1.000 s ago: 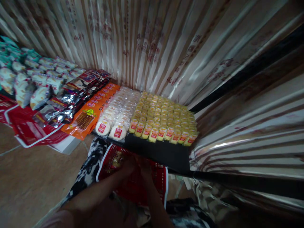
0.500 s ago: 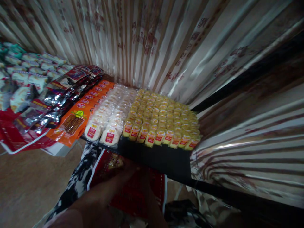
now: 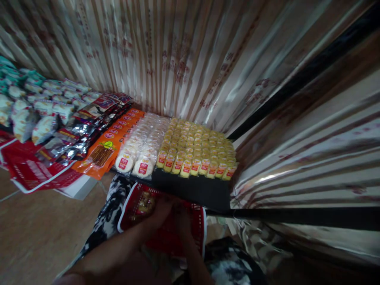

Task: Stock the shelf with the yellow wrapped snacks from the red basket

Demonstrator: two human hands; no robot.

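Observation:
Both forearms reach down into a red plastic basket (image 3: 194, 237) with a white rim, which sits between my knees under the shelf's front edge. My left hand (image 3: 164, 206) and my right hand (image 3: 181, 215) are close together inside it, in deep shadow. Their fingers are too dark to make out, so any grip is hidden. Beside my left hand lie wrapped yellowish snack packs (image 3: 145, 202). Just above the hands, on the black shelf (image 3: 190, 188), stand rows of small yellow wrapped cakes (image 3: 196, 146) with red labels.
Left of the cakes are round white wrapped crackers (image 3: 144, 164), orange snack bags (image 3: 101, 154), dark shiny packets (image 3: 86, 130) and white pillow packs (image 3: 44, 128). Another red basket (image 3: 32, 174) is below at left. A striped curtain (image 3: 166, 51) and a black bar (image 3: 297, 75) border the shelf.
The view has shifted, and the basket with its snack packs shows more clearly. Both hands stay low inside the basket, close together. The goods on the shelf look unchanged.

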